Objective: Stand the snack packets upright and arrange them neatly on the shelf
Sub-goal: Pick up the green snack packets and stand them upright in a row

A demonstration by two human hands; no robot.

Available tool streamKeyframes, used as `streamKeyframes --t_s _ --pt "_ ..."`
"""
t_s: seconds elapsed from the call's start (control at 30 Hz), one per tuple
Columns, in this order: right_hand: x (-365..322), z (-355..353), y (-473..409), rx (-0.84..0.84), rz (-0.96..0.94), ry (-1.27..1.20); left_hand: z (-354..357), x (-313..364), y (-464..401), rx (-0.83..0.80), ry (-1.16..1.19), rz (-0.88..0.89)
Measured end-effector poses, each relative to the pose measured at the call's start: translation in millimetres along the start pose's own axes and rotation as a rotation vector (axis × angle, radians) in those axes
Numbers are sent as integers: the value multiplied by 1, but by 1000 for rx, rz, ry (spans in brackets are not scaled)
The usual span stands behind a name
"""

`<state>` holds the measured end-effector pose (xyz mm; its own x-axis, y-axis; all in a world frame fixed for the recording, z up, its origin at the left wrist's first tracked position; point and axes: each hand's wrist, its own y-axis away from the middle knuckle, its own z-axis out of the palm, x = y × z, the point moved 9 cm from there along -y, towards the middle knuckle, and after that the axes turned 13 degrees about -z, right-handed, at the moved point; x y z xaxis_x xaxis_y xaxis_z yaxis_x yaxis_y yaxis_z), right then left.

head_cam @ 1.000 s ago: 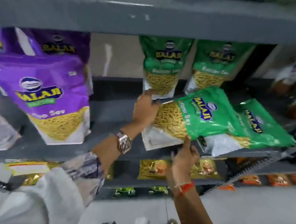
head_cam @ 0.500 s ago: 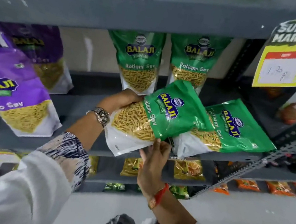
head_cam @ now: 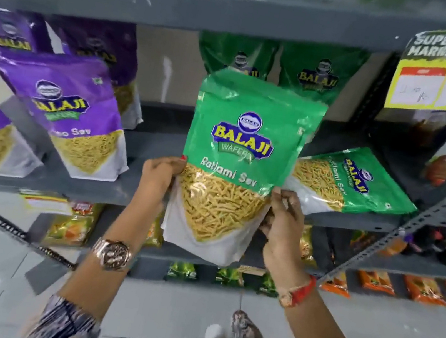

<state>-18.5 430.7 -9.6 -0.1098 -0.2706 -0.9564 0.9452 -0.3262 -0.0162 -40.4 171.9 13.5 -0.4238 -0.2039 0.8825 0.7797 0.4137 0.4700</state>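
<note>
I hold a green Ratlami Sev packet point(head_cam: 243, 154) upright in front of the grey shelf point(head_cam: 144, 141). My left hand point(head_cam: 161, 172) grips its left edge and my right hand point(head_cam: 283, 222) grips its right edge. A second green packet point(head_cam: 356, 184) lies on its side on the shelf just to the right. Two more green packets point(head_cam: 318, 76) stand upright at the back, partly hidden by the held one. Purple sev packets point(head_cam: 78, 114) stand tilted on the left of the same shelf.
A yellow price sign point(head_cam: 445, 84) hangs from the shelf above at the right. A slotted grey upright point(head_cam: 411, 225) slants down the right side. Lower shelves carry small yellow and orange packets point(head_cam: 424, 290). Grey floor tiles lie below.
The green packet lay on its side on the shelf; both hands have lifted it and turned it upright, its bottom now below the shelf edge. The view has moved closer.
</note>
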Motion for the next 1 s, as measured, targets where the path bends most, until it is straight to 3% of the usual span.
streamKeyframes --t_s 0.17,0.4,0.7,1.0 --pt "-29 6 21 -89 -23 -96 -36 3 40 2 115 10" --pt "-32 13 38 -99 -145 -16 -48 -7 53 -14 130 19" --pt "-34 70 -37 -199 -384 154 -29 13 -10 29 187 144" --pt "-12 112 -101 -323 -388 204 -6 27 -88 15 176 120"
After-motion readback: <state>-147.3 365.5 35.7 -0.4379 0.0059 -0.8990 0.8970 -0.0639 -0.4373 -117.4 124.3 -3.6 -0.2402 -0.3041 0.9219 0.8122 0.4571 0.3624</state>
